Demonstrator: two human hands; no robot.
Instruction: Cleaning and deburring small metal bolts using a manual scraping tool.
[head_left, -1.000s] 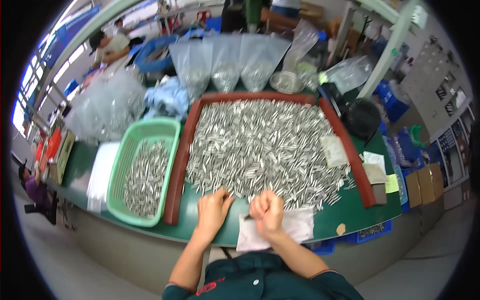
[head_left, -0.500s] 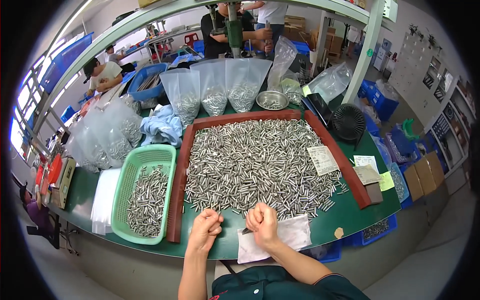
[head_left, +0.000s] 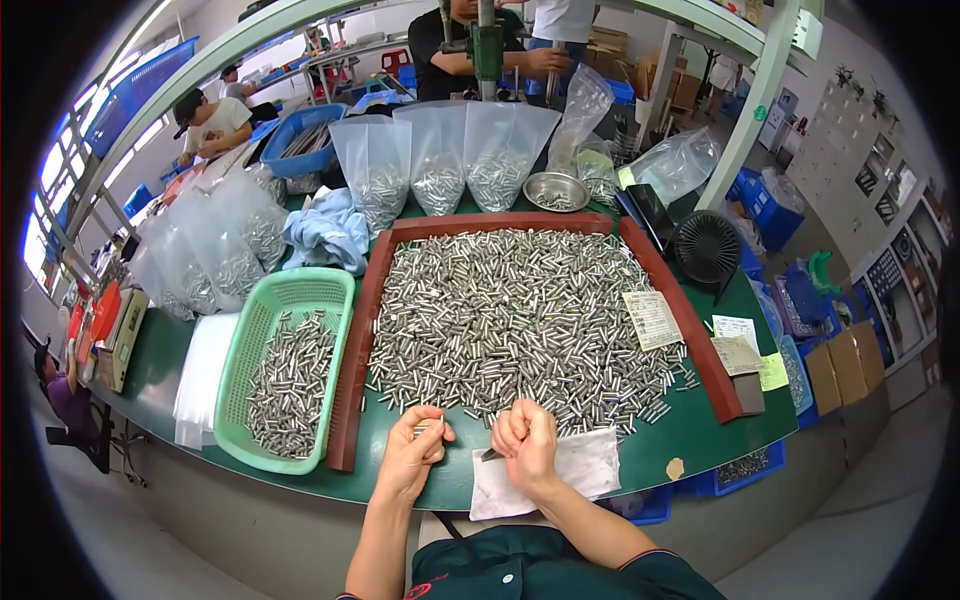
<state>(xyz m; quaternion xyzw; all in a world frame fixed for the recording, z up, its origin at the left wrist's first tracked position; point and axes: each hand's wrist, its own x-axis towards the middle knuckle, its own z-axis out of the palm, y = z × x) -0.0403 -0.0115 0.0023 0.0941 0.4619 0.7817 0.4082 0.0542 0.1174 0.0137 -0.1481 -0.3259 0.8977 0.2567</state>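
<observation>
A wide heap of short metal pins (head_left: 510, 320) covers the green tabletop inside a red-brown frame (head_left: 376, 290). At the heap's near edge my left hand (head_left: 418, 450) is closed, with small metal pins showing at the thumb and fingertips. Just to its right, my right hand (head_left: 527, 442) is curled in a fist around a dark, thin tool (head_left: 491, 455). Only the tool's short end sticks out on the left; its kind is hidden by the fingers. Under the right hand lies a white cloth (head_left: 588, 465). The two hands are apart.
A green plastic basket (head_left: 229, 400) of pins stands left of the frame, beside flat clear bags (head_left: 205, 375). Filled bags (head_left: 440, 165), a metal bowl (head_left: 556, 178) and a black fan (head_left: 707, 246) line the back. A paper slip (head_left: 652, 320) lies on the pins. Co-workers are beyond.
The whole view has shifted slightly. My left hand has turned a little and its fingertips show more of the pins; the right hand keeps its grip nearly in place.
</observation>
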